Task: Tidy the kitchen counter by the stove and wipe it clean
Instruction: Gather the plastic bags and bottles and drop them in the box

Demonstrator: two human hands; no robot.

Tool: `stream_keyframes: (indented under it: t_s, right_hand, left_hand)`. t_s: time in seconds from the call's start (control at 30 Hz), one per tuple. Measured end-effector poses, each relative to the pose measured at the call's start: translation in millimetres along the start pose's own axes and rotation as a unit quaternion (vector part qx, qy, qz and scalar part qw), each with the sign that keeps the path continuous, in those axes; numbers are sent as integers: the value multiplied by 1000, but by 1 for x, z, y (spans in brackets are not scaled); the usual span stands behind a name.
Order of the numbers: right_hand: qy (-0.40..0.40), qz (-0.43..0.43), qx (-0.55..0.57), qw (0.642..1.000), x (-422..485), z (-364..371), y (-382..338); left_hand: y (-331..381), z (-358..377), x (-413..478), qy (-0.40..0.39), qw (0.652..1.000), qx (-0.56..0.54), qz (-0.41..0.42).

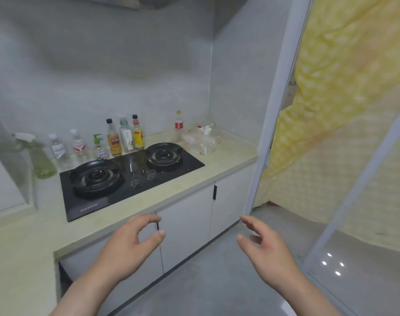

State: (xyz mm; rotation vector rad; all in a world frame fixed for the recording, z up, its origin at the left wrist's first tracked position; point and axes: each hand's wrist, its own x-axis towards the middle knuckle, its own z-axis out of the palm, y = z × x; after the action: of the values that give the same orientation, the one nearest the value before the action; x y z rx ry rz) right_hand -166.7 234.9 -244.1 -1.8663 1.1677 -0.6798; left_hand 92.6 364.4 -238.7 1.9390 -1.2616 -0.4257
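Below counter (176,190), both hands hover loosely curled, empty.

A white door frame (283,87) runs up the view right of centre. To its right hangs a yellow patterned curtain (344,92), falling in folds. Left of the frame's foot stand white cabinet doors (185,226), one with a black handle (215,192) at its edge. Grey floor (217,288) lies below them and reaches the frame. Up and left of the frame is grey wall (103,71), topped by what may be a range hood (130,2).
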Motion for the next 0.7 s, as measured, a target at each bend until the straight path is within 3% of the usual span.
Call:
stream_keyframes:
  t_s: [0.37,0.7]
  right_hand:
    - [-49,4,-34,998,148,-27,14]
    - [-69,-9,-7,998,269,-67,50]
  left_hand:
    - [-12,43,126,8,999,8,-52]
    - [29,92,220,37,997,-2,-65]
